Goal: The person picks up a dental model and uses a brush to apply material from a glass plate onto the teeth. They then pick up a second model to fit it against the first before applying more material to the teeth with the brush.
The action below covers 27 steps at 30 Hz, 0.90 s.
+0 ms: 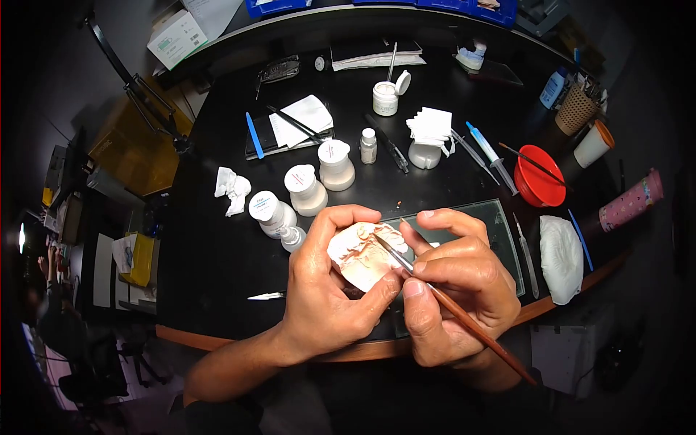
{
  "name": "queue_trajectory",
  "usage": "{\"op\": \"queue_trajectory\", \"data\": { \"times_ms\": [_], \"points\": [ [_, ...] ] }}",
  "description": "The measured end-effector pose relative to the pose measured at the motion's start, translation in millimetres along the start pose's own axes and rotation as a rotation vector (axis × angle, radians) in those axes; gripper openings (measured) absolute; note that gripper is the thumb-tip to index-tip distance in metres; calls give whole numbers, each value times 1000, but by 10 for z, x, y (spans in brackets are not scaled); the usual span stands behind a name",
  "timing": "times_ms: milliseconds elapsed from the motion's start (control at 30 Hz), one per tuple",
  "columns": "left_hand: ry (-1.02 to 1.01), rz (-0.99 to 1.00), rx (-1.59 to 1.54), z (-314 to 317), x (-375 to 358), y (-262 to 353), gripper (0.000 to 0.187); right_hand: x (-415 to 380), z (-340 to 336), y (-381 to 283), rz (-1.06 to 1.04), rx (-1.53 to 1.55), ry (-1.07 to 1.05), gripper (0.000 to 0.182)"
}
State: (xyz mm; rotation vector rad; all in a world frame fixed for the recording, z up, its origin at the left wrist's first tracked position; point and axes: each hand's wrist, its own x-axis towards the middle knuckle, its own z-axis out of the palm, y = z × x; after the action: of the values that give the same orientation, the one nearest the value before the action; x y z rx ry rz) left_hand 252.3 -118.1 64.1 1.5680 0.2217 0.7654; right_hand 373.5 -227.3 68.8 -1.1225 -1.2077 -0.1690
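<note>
A pale plaster dental cast [361, 270] sits in my left hand [322, 301], with the thumb and fingers wrapped round its edges. My right hand [471, 286] pinches a fine brush [475, 326] by its metal collar, and the brown wooden handle slants down to the right. The brush tip meets the ridge of teeth near the top of the cast. Fingers of my right hand rest close beside the cast's right edge. Beneath both hands lies a glass slab [500, 225], partly hidden by them.
Left of the hands stand several white-capped jars [306, 190] and a knife-like blade [266, 296]. A red rubber bowl [540, 177] with a brush across it, a syringe [493, 156] and a folded white cloth [560, 259] lie right. An open jar [386, 99] stands behind.
</note>
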Motion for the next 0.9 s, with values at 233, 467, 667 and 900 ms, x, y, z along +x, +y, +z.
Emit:
{"op": "queue_trajectory", "data": {
  "times_ms": [233, 467, 667, 900],
  "points": [
    [5, 25, 13, 8, -15, -61, 55, -42, -1, -15, -24, -69, -11, 18],
    [21, 48, 39, 19, -21, -68, 53, -44, 0, -23, -25, -91, -12, 16],
    [-66, -40, 36, -45, -39, -23, 61, -51, 2, -40, -24, -108, -23, 18],
    [-60, -53, 38, -47, -45, -36, 62, -63, 1, -42, -38, -133, -39, 18]
  ]
}}
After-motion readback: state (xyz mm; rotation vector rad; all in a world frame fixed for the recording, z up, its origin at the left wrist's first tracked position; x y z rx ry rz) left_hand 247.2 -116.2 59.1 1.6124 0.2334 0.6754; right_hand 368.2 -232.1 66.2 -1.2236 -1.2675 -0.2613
